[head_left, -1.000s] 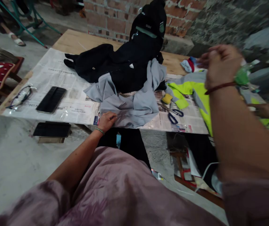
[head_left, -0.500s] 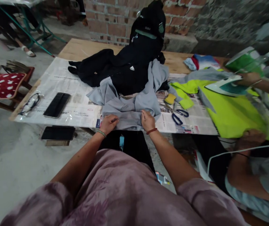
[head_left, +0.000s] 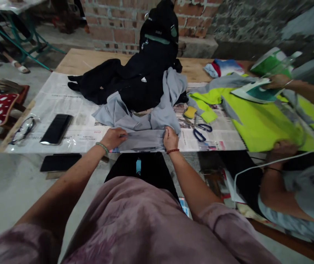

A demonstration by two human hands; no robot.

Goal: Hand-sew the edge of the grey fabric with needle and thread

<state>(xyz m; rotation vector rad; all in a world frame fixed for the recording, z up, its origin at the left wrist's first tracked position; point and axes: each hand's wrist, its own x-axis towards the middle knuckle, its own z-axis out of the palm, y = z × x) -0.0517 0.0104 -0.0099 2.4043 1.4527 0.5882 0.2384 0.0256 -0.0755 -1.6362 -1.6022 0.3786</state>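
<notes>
A crumpled grey garment (head_left: 143,141) lies along the table's near edge, its folded band stretched flat in front of me. My right hand (head_left: 170,138) is closed on the right end of this band, thumb on top. At the band's left end, my left hand (head_left: 114,138) has its fingers bent together on the cloth; the fingertips are partly hidden. Just behind the grey cloth is a black jacket (head_left: 129,88) with a small white logo. Dark-handled scissors (head_left: 199,135) and a yellow sponge-like piece (head_left: 190,112) lie right of my right hand.
Newspaper under clear plastic covers the table (head_left: 63,60). A phone (head_left: 56,129) and glasses (head_left: 23,130) lie at left. A black backpack (head_left: 158,29) stands at the back. On the right, a co-worker's hand holds an iron (head_left: 256,91) on a yellow-green garment (head_left: 261,121); its cord hangs nearby.
My left hand has moved left along the grey band, away from my right hand, which stays at the band's right end. The whole view has shifted slightly.
</notes>
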